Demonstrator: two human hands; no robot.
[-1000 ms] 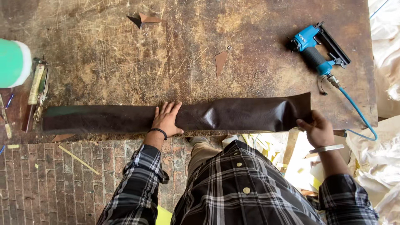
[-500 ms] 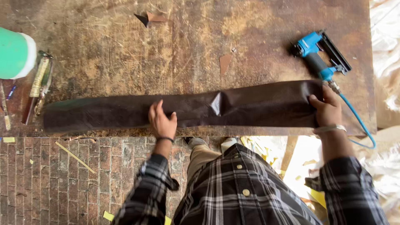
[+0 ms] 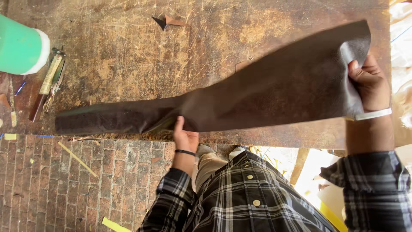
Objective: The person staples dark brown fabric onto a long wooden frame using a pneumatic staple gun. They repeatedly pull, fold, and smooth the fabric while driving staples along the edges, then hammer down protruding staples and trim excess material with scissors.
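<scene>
A long strip of dark brown leather (image 3: 240,94) lies across the worn wooden workbench (image 3: 128,51). Its right end is lifted off the bench and spread wide. My right hand (image 3: 368,81) grips that raised right edge, thumb on top. My left hand (image 3: 184,136) holds the strip's lower edge near its middle, at the bench's front edge, fingers tucked under the leather. The left end of the strip rests flat on the bench.
A green and white cylinder (image 3: 21,47) lies at the far left. Beside it are hand tools with wooden handles (image 3: 47,86). A small leather scrap (image 3: 169,20) sits at the back. Brick floor (image 3: 64,184) with offcuts shows below the bench.
My right hand has lifted the leather's right end up and opened it wide, covering the blue nail gun. My left hand slid from on top of the strip to its lower edge.
</scene>
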